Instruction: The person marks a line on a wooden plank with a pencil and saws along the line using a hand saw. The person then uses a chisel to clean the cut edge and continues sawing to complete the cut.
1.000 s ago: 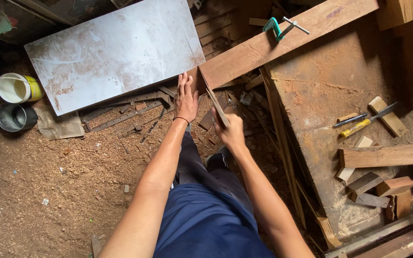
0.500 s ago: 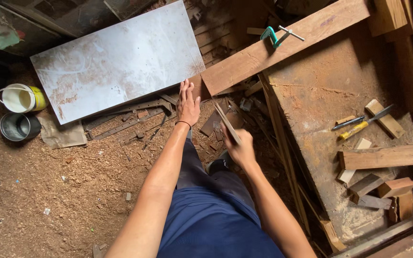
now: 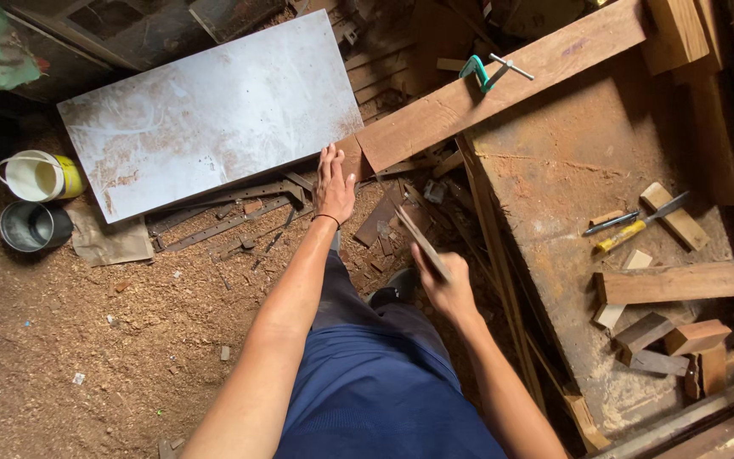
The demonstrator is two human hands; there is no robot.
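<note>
While the left hand (image 3: 334, 183) lay open and flat on the end of the long plank (image 3: 486, 89), beside the grey sheet's (image 3: 214, 110) corner, the right hand (image 3: 445, 287) gripped a thin wooden strip (image 3: 420, 253) above the sawdust floor (image 3: 87, 340). That strip looked light, stiff and snappable, best held mid-length.

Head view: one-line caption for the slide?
Left hand rests against plank end; right hand grips thin wood strip above sawdust floor.

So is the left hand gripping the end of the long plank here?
No, the left hand lies open, fingers spread, by the long plank's end, while the right hand holds a thin flat piece.
</note>
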